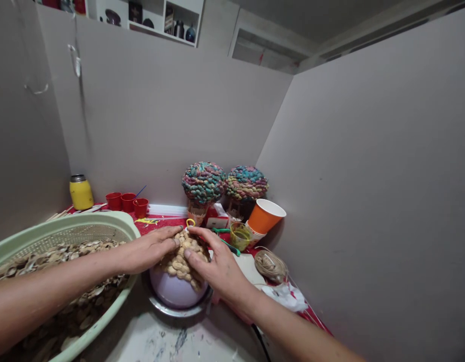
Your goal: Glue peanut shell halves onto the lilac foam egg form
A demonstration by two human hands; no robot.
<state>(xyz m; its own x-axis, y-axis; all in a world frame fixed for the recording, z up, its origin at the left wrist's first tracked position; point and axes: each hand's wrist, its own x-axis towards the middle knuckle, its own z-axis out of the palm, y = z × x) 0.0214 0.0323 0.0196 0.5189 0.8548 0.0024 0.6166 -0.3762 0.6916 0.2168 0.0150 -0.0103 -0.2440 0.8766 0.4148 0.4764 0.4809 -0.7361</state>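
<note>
A pale purple ball, which looks like a balloon (175, 290), sits in a round metal bowl (178, 312). Peanut shells (181, 264) cover its upper part in overlapping rows, while its lower front is bare. My left hand (151, 247) rests on the upper left of the shells, fingers extended and thumb against them. From the right, my right hand (215, 256) curves round the shells with its thumb on the front. Together the hands cup the ball from both sides. A yellow ring (190, 222) shows just behind the fingertips.
A green basket (121, 221) of loose shells stands left. Behind are red cups (128, 202), a yellow jar (80, 192) and two colourful shell-covered trees (204, 182). On the right are an orange paper cup (264, 221), a yellowish plastic cup (240, 237) and twine (270, 265). Grey panels enclose the table.
</note>
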